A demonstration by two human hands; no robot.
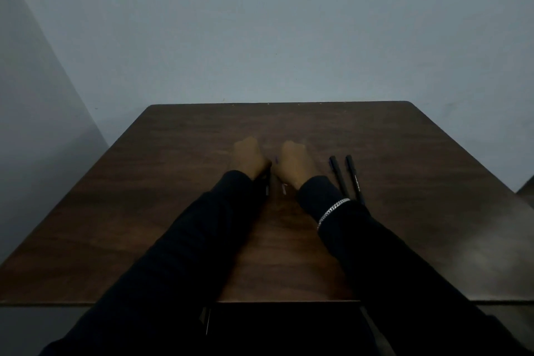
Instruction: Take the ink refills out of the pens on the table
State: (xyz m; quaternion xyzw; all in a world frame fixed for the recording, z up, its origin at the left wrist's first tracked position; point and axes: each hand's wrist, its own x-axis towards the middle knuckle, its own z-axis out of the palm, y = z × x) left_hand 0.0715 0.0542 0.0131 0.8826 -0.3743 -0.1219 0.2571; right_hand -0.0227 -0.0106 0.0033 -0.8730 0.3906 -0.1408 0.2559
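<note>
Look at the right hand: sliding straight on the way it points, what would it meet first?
Nothing near, it seems: ahead of the right hand lies only bare table up to the far edge, then the wall. The two black pens lie off to its right; depth is unclear.

Person's arms, seen from the head camera. The left sleeve (185, 240) and right sleeve (384, 254) are long, black and plain, each ending in a close cuff just behind the left hand (248, 157) and right hand (294, 160). A silver chain-link bracelet (332, 211) circles the right sleeve, over the cloth behind its cuff.
</note>
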